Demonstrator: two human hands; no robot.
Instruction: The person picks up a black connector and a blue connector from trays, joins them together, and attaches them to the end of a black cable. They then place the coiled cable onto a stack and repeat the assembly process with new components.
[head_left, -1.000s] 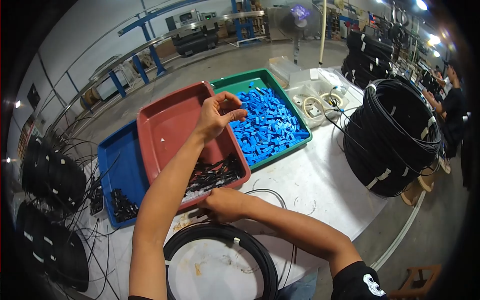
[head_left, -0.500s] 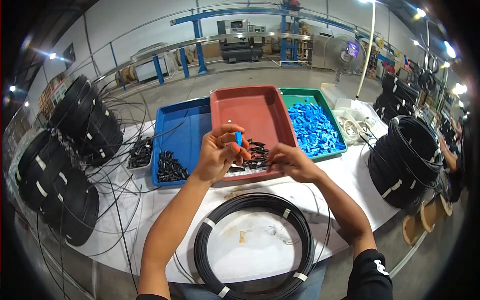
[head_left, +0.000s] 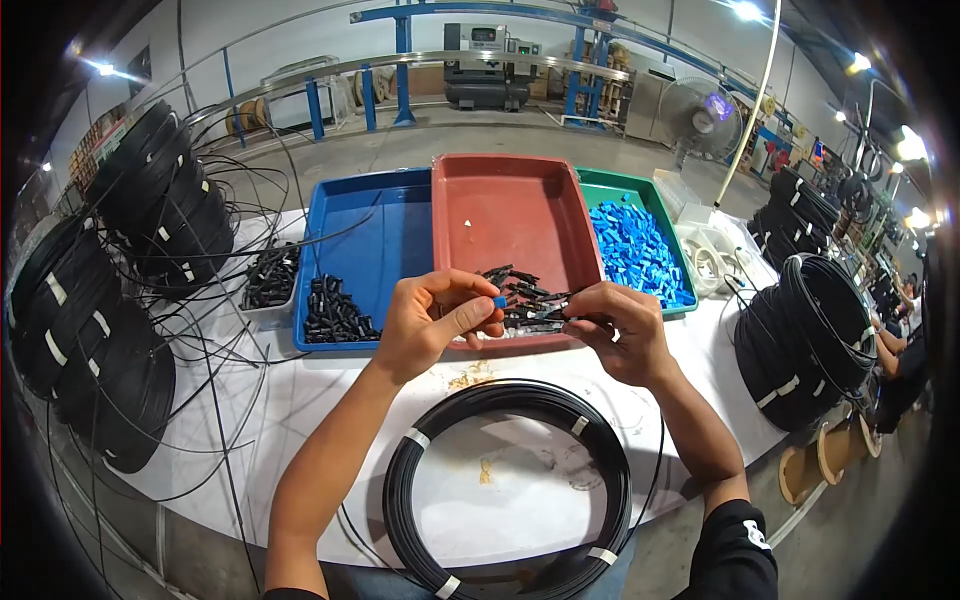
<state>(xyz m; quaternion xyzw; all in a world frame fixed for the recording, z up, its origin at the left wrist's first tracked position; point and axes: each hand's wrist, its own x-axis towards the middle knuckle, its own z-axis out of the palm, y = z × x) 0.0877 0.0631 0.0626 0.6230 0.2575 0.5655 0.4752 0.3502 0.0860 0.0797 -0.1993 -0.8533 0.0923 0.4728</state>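
My left hand (head_left: 440, 315) is closed in a pinch on a small blue connector housing (head_left: 499, 302). Close by on the right, the fingertips of my right hand (head_left: 622, 330) are pinched around a thin black connector piece (head_left: 556, 315); part of it is hidden by the fingers. Both hands are above the near end of the red tray (head_left: 505, 185). Black connector pieces (head_left: 520, 280) and some white bits lie in that end. Below the hands, a coil of black cable (head_left: 405, 500) bound with white tape lies on the white-covered table (head_left: 330, 410).
At left, the blue tray (head_left: 375, 215) holds short black parts (head_left: 335, 312), beside a small bin of black parts (head_left: 272, 275). At right, the green tray (head_left: 672, 235) holds many blue housings (head_left: 640, 250). Cable coils (head_left: 800, 330) stand on both sides, with loose strands at left.
My right hand has lifted from the black pieces in the red tray and turned, now pinching one. My left hand has lowered slightly, and the blue housing is tilted differently. The view has shifted slightly.
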